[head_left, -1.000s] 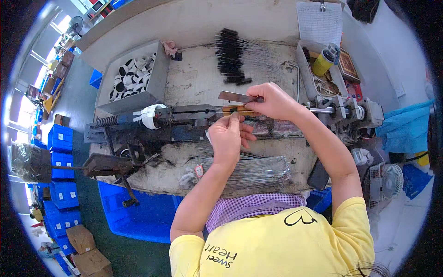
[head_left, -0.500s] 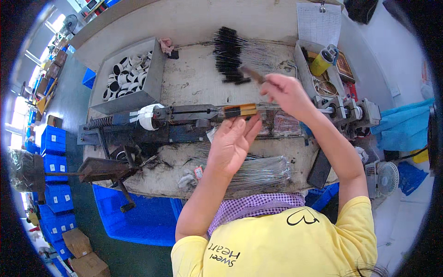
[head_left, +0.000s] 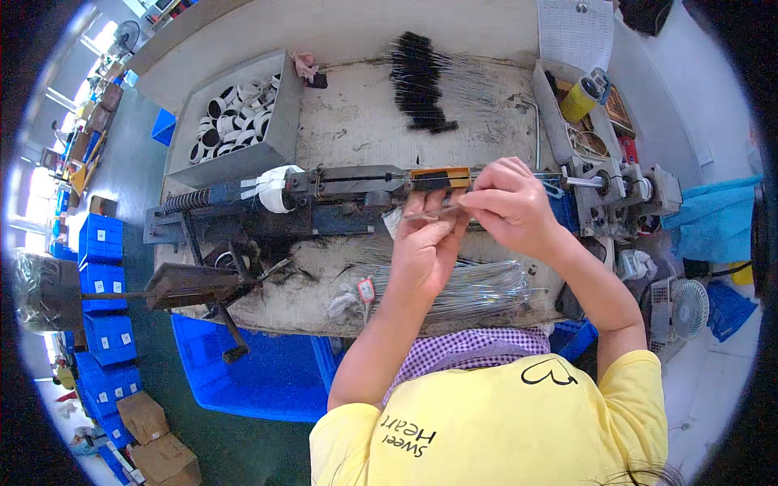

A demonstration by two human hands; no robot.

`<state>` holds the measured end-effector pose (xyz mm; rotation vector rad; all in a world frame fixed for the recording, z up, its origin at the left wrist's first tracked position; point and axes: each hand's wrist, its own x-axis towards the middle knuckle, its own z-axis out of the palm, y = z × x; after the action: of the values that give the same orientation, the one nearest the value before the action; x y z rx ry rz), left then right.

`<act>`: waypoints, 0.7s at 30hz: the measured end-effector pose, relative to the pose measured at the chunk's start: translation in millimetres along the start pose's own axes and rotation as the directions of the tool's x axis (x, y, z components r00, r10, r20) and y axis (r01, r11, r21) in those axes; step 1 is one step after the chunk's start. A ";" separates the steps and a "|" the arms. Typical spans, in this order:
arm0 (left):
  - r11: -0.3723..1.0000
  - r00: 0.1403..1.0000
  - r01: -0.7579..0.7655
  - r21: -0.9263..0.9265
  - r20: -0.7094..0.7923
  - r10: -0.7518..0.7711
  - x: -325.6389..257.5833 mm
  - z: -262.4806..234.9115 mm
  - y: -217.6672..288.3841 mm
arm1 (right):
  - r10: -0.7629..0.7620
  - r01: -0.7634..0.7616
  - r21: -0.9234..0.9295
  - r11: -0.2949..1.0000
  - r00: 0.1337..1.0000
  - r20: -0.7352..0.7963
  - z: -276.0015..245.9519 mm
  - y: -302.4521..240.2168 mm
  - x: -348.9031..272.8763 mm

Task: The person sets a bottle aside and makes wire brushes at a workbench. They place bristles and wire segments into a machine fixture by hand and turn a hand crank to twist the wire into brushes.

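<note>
My left hand (head_left: 428, 247) is just below a yellow block (head_left: 460, 172) on the bench fixture, fingers curled and thumb bent over them. A blurred flat brownish strip (head_left: 429, 215) runs across those fingers to the fingertips of my right hand (head_left: 515, 209). That hand is closed in a pinch at the block's right end. What the left fingers grip is partly hidden. Black bristles (head_left: 429, 181) sit in the block, with a thin wire along it. The long dark metal fixture (head_left: 340, 180) extends left, with a white wrap (head_left: 277, 188) around part of it.
Behind stand a grey box (head_left: 279, 121) of white rings and a pile of black wire brushes (head_left: 415, 81). A bundle of wires (head_left: 478, 292) lies in front. Right are a tray with a yellow bottle (head_left: 580, 99), rollers (head_left: 604, 182) and a small fan (head_left: 689, 308). A crank handle (head_left: 235, 354) juts out front left.
My right hand has come down from above the bench to meet my left at the block, and the brown strip came down with it. The left fingers have curled. The whole view has shifted slightly.
</note>
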<state>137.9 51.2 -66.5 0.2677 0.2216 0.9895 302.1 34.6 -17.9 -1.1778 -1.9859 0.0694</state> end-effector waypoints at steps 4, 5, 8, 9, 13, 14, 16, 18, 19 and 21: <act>0.998 0.997 -0.046 0.032 -0.058 0.048 -0.7 9.8 -4.8 | -0.020 0.006 -0.216 0.976 0.998 -0.060 6.0 1.2 4.6; 0.998 0.996 -0.036 0.054 -0.075 0.040 -0.6 10.5 -3.3 | -0.022 0.008 -0.216 0.976 0.998 -0.060 4.2 0.7 4.9; 0.998 0.993 -0.010 0.063 -0.119 0.018 0.2 14.1 2.1 | 0.047 -0.050 -0.064 0.997 0.998 -0.050 -5.6 3.1 3.1; 0.998 0.990 0.006 0.056 -0.141 0.002 -0.3 15.5 3.0 | 0.002 -0.012 -0.136 0.991 0.997 -0.076 -9.1 6.7 3.1; 0.998 0.995 -0.026 0.055 -0.098 0.031 0.7 9.9 -3.6 | -0.062 0.044 -0.237 0.970 0.996 -0.070 -10.4 10.1 6.1; 0.999 0.994 -0.030 0.044 -0.100 0.035 1.4 9.3 -4.6 | -0.078 0.060 -0.256 0.965 0.995 -0.059 -9.9 9.9 6.8; 0.999 0.994 -0.037 0.033 -0.106 0.040 1.9 7.6 -5.5 | -0.076 0.061 -0.268 0.961 0.996 -0.045 -9.9 8.9 7.9; 0.998 0.994 -0.050 0.046 -0.099 0.055 2.3 6.0 -6.1 | -0.074 0.062 -0.281 0.958 0.997 -0.030 -12.3 8.6 7.2; 0.998 0.993 -0.052 0.045 -0.101 0.056 1.9 6.0 -5.8 | -0.074 0.063 -0.296 0.953 0.997 -0.024 -15.0 9.0 5.0; 0.996 0.991 -0.044 0.081 -0.119 0.053 0.9 6.9 -4.3 | -0.074 0.065 -0.311 0.948 0.997 -0.017 -17.7 11.1 1.9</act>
<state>143.9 48.9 -61.4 0.2854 0.3667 1.0478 321.3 36.4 -9.6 -1.2933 -2.0613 -0.3059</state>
